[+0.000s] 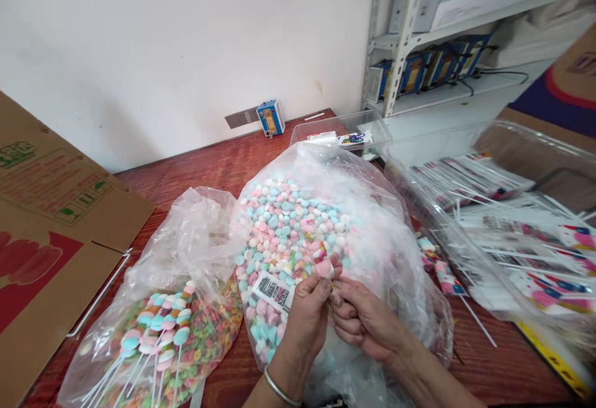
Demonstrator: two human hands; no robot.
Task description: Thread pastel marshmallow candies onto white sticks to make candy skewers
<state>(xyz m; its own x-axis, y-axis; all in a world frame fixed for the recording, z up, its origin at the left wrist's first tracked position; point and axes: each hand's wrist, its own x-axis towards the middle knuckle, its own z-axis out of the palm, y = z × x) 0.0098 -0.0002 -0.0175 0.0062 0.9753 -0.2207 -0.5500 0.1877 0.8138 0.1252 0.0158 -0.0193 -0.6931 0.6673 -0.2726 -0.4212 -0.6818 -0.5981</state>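
A marshmallow skewer in a clear printed wrapper points up and away from me over the big bag. My left hand, with a metal bangle at the wrist, pinches its lower end. The fingers of my right hand are closed at the same end, close against the left thumb; a small yellowish bit shows between the hands, too small to name. Beneath lies a large clear bag of pastel marshmallows. On it, just left of my hands, rests a white printed wrapper.
Unwrapped marshmallow skewers lie on a bag of gummy rings at left. A cardboard box stands beyond. To the right, a clear bin holds wrappers and sticks; a wrapped skewer lies beside it. Behind are a small tray and shelves.
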